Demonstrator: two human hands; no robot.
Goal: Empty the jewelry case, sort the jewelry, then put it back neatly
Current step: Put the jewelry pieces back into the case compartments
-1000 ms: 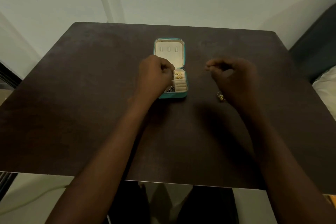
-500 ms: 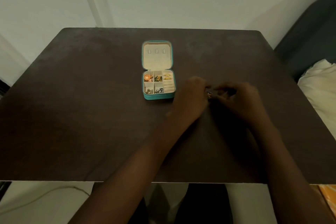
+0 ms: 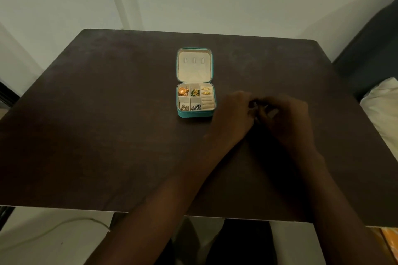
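The jewelry case (image 3: 195, 101) lies open in the middle of the dark table (image 3: 107, 135), lid flat on the far side, with gold and silver pieces in its compartments. Just right of it the left hand (image 3: 234, 118) and right hand (image 3: 288, 122) meet, fingers curled together; what they pinch I cannot tell.

Left hand (image 3: 233, 114): right of centre, fingers curled, meeting the other.
Right hand (image 3: 287, 120): fingertips pinched; contents too dark to tell.
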